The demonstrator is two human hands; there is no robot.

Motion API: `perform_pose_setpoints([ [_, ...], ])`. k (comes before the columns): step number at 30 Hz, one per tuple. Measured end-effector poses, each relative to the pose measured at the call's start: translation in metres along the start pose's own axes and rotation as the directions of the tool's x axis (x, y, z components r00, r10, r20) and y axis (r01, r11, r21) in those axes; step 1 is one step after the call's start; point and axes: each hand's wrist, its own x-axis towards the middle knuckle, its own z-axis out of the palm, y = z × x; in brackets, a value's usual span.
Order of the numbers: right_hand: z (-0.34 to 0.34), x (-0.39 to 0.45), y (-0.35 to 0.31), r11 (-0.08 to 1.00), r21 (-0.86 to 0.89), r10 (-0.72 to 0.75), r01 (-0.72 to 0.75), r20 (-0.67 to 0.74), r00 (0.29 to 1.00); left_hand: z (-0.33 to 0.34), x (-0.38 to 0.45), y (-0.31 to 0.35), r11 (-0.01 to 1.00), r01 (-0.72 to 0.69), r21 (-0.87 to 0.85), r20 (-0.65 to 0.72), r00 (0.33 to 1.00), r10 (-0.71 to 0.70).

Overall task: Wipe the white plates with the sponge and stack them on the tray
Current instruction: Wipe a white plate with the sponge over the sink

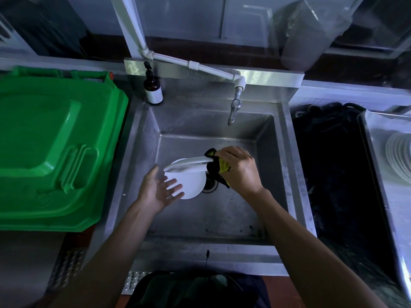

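Over the steel sink [287, 165], my right hand [239, 170] grips a yellow-and-black sponge [216, 165] together with the right edge of a white plate [184, 166], which tilts nearly edge-on. Below it, another white plate [192, 184] lies on the sink floor beside the drain. My left hand [158, 190] is palm up with fingers spread, just left of the plates and overlapping the lower one's rim. Several white plates [399, 158] are stacked on the steel tray [373, 134] at the far right.
A tap [233, 110] hangs over the back of the sink. A brown pump bottle [152, 87] stands on the sink's back left corner. A green bin lid [51, 147] fills the left side. A dark gap [329, 163] separates sink and tray.
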Motion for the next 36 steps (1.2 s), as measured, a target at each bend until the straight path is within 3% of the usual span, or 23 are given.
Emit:
perform_pose_setpoints([
  [2,0.0,-0.001,-0.001,1.0,-0.008,-0.014,0.014,-0.018,1.0,0.009,0.001,0.002,0.997,0.075,0.01,0.094,0.993,-0.075],
  [4,0.001,-0.002,-0.002,1.0,-0.005,-0.019,0.019,-0.021,1.0,0.022,0.001,0.005,0.998,0.062,-0.01,0.131,0.99,-0.06],
  [10,0.003,-0.008,0.0,1.0,-0.008,-0.011,0.011,0.011,1.0,0.039,-0.002,0.009,0.966,-0.05,-0.253,0.062,0.996,0.068],
  [19,0.008,-0.021,0.002,1.0,0.01,0.005,-0.007,0.192,0.981,0.039,0.001,0.013,0.971,-0.15,-0.188,-0.011,0.988,0.151],
  [25,0.008,-0.016,-0.016,0.989,0.114,0.066,-0.092,0.217,0.974,0.028,0.004,0.01,0.928,-0.347,-0.136,-0.133,0.935,0.33],
  [36,0.043,0.007,-0.061,0.888,0.301,0.229,-0.348,0.366,0.902,0.02,-0.005,0.0,0.933,-0.358,-0.036,0.029,0.933,0.359],
])
